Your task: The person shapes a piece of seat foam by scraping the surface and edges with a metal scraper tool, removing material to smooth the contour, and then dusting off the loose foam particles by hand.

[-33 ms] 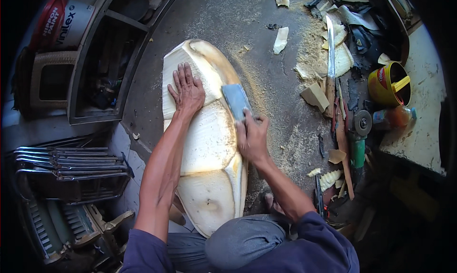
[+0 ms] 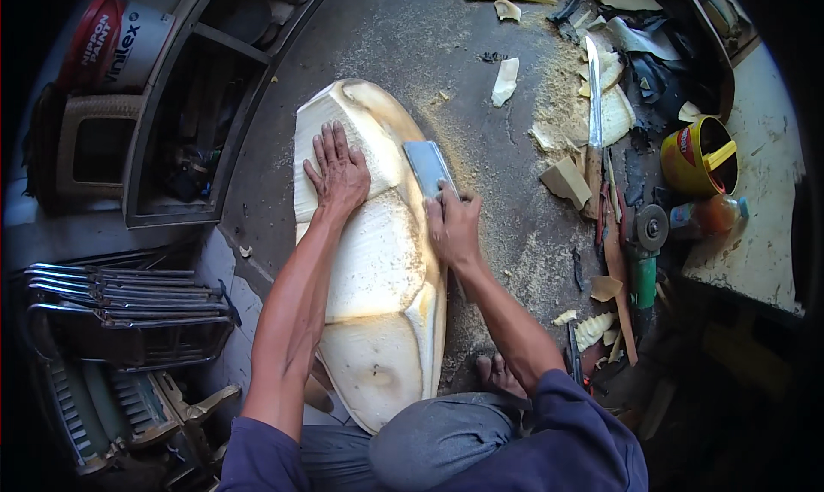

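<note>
Left hand point(image 2: 337, 176) flat on wood slab point(image 2: 378, 260), right hand point(image 2: 452, 226) gripping blade point(image 2: 427, 166), handle prob. hidden

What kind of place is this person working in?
Most likely a woodcarving workshop. A large pale wooden slab lies on the floor, sawdust and wood offcuts lie scattered beside it, and an angle grinder and a long blade lie among them.

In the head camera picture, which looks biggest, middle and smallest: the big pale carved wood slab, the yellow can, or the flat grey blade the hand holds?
1. Big pale carved wood slab, by far the largest.
2. Yellow can, near the picture's bent rim, so its rank is less sure.
3. Flat grey metal blade, partly hidden by the right hand; it looks close in size to the can.
</note>
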The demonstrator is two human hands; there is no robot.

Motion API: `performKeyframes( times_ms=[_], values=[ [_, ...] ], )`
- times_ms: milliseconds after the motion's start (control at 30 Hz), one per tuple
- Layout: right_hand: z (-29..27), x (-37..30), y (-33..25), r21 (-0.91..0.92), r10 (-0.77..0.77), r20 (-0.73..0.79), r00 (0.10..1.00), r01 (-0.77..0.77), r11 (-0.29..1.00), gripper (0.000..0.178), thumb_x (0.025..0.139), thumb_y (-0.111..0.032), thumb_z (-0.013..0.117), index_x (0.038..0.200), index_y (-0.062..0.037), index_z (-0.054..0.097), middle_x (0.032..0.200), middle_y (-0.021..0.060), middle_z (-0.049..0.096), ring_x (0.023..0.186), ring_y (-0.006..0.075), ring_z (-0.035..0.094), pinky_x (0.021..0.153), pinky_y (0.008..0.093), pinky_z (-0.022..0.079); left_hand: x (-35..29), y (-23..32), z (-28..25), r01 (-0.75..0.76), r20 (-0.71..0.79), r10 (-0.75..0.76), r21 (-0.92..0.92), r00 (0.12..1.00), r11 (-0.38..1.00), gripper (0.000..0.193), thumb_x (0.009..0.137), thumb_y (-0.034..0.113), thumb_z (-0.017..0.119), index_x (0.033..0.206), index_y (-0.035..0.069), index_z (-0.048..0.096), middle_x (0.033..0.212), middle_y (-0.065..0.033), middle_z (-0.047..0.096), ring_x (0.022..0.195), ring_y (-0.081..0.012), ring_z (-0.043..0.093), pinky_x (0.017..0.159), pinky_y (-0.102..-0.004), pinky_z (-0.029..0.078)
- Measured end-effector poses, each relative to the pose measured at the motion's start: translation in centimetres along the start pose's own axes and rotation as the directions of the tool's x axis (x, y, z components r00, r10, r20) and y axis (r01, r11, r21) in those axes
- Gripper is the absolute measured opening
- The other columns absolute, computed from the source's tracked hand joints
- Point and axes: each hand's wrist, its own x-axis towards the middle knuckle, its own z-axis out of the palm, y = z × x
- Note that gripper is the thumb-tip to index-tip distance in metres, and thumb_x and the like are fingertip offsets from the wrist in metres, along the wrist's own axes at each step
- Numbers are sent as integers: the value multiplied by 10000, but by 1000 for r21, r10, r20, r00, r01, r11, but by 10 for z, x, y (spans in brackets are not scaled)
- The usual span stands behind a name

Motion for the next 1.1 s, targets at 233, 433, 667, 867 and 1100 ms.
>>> performKeyframes(
  times_ms=[233, 433, 667, 867, 1100],
  values=[
    [-7, -125, -18, -26, -331, 53, 942, 333, 943, 378, 972, -153, 629, 1260, 89, 590, 1090, 255, 703, 1154, 383, 441, 1033, 515, 375, -2, -15, -4, 22, -1, -22, 25, 1000, 999, 682, 1058, 383, 284, 1657, 148, 61, 1733, -85, 10, 1591, -330, -5, 1220, -650, 0],
    [4, -5, -11, -28, -101, 23, 995, 102, 994, 410, 1021, -229, 569, 1287, 82, 566, 1038, 261, 682, 1177, 375, 410, 1039, 524, 359, 1, -6, 2, -13, -24, 13, -8, 1000, 1000, 683, 1048, 362, 302, 1655, 132, 89, 1730, -100, 49, 1589, -340, 25, 1220, -655, 12],
    [-1, -122, -14, 8, -292, 76, 953, 292, 956, 485, 997, -166, 600, 1352, 149, 503, 875, 211, 714, 1238, 373, 398, 1086, 543, 314, -4, -16, -3, -11, -64, 13, 31, 998, 999, 683, 1048, 365, 300, 1654, 128, 90, 1731, -92, 53, 1590, -332, 30, 1220, -652, 0],
    [9, 3, 1, -7, -2, -41, 999, 1, 1000, 448, 1024, -206, 562, 1354, 94, 522, 965, 225, 696, 1168, 378, 412, 1018, 535, 383, 6, 2, 6, -49, -100, 45, -33, 994, 998, 672, 1050, 363, 299, 1654, 146, 102, 1727, -98, 75, 1588, -338, 46, 1220, -656, 0],
    [-3, -152, -12, -18, -335, 1, 942, 335, 942, 496, 975, -157, 633, 1336, 163, 516, 874, 205, 709, 1125, 348, 494, 1091, 503, 303, -2, -9, -4, -32, -78, 34, 35, 996, 999, 673, 1055, 385, 286, 1655, 147, 96, 1731, -88, 47, 1591, -324, 32, 1228, -639, 10]
  ],
)
